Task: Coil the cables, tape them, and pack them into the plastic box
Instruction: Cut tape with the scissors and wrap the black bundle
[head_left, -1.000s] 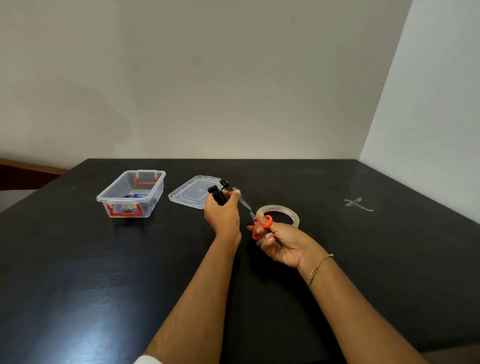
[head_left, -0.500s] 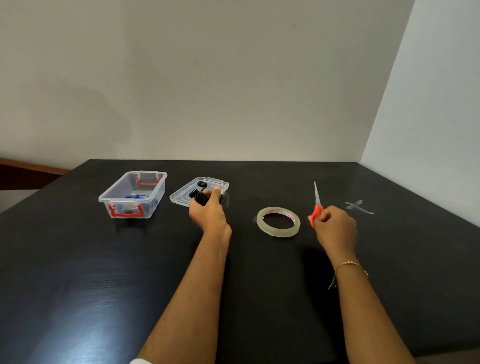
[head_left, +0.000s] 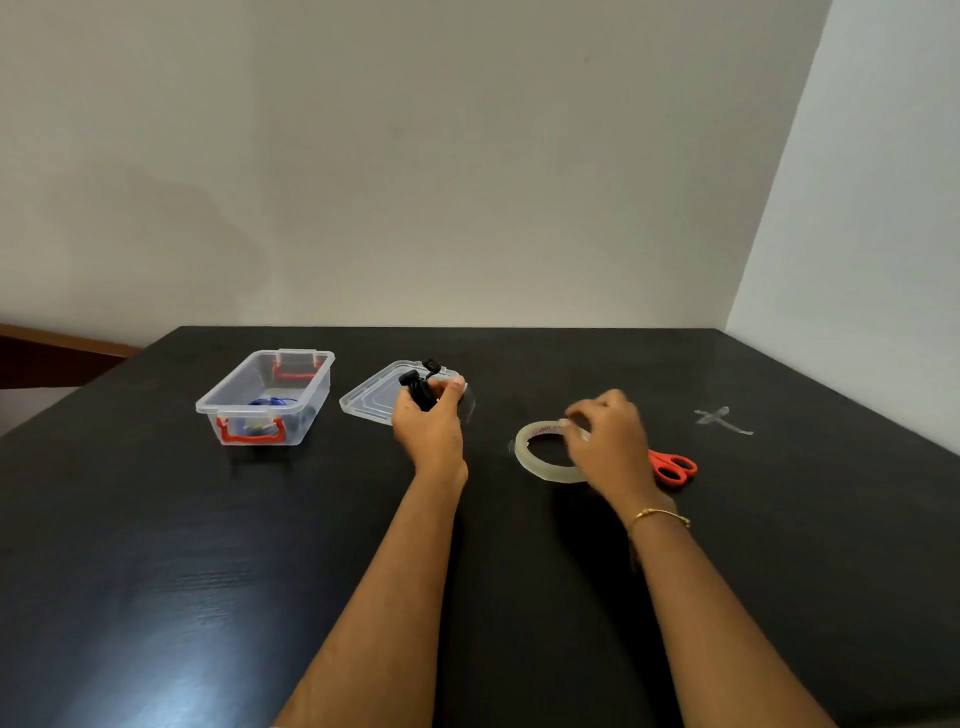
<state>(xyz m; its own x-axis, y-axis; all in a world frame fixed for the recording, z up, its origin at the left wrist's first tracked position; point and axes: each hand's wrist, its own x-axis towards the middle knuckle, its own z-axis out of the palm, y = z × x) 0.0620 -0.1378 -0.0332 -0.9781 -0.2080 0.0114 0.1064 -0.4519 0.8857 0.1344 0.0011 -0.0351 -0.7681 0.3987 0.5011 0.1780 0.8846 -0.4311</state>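
My left hand (head_left: 428, 427) grips a coiled black cable (head_left: 420, 387), held just above the near edge of the clear lid (head_left: 370, 398). A strip of clear tape (head_left: 467, 402) hangs off the coil by my thumb. My right hand (head_left: 608, 441) hovers over the tape roll (head_left: 540, 465) lying flat on the black table, fingertips at its far rim; whether it grips the roll is unclear. The clear plastic box (head_left: 228, 400) with red latches stands open at the left, with a blue cable (head_left: 272, 401) inside.
Orange-handled scissors (head_left: 672, 465) lie on the table just right of my right hand. A scrap of crossed tape (head_left: 719, 418) is stuck to the table at the far right. The table's back edge meets the wall; a second wall runs along the right.
My right hand has put the scissors down on the table and moved left over the tape roll. My left hand with the black cable has stayed by the lid.
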